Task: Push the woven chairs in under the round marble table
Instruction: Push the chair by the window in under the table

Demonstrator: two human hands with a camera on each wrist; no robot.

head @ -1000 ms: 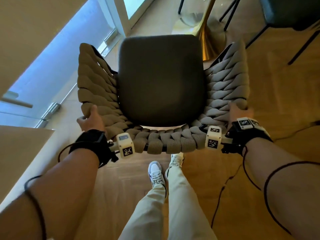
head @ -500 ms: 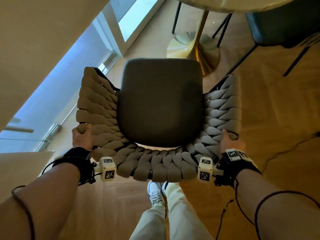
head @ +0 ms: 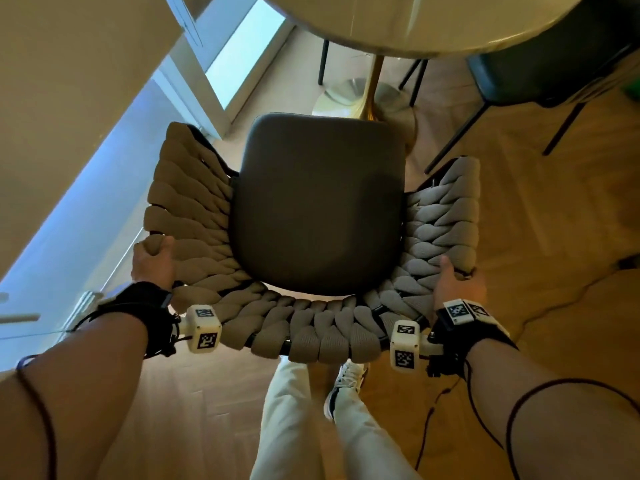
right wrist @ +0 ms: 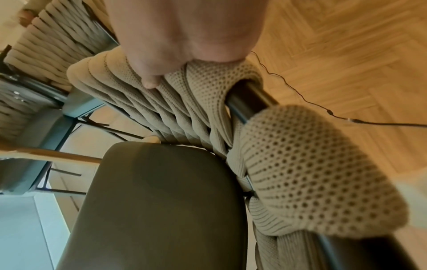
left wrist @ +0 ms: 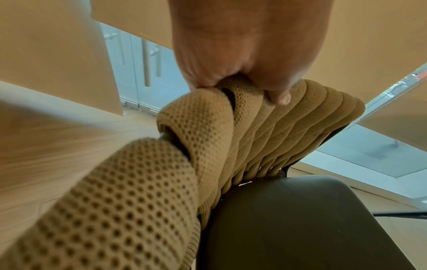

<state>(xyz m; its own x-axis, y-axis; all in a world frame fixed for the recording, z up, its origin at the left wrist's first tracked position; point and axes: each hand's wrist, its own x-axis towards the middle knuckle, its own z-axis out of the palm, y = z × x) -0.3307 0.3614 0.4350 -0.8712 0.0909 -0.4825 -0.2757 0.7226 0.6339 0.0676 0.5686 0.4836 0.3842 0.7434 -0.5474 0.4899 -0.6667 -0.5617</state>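
A woven chair (head: 187,216) with beige braided arms and a dark seat cushion (head: 318,206) stands right in front of me. My left hand (head: 152,261) grips its left arm rail, thumb and fingers wrapped round the weave (left wrist: 231,91). On the other side my right hand (head: 453,282) grips the right arm rail (right wrist: 196,80). The round marble table (head: 415,26) is ahead at the top of the head view, its rim beyond the chair's front edge. Its gold pedestal (head: 372,88) stands just past the seat.
A second chair with a dark seat (head: 540,64) and thin black legs stands at the table's right. A wall and glass door (head: 242,53) run along the left. A thin black cable (head: 561,299) lies on the wooden floor at right. My legs and shoe (head: 346,382) are behind the chair.
The chair has moved forward toward the table with both hands on its arms. The table top has come into view and the pedestal is now near the seat's front.
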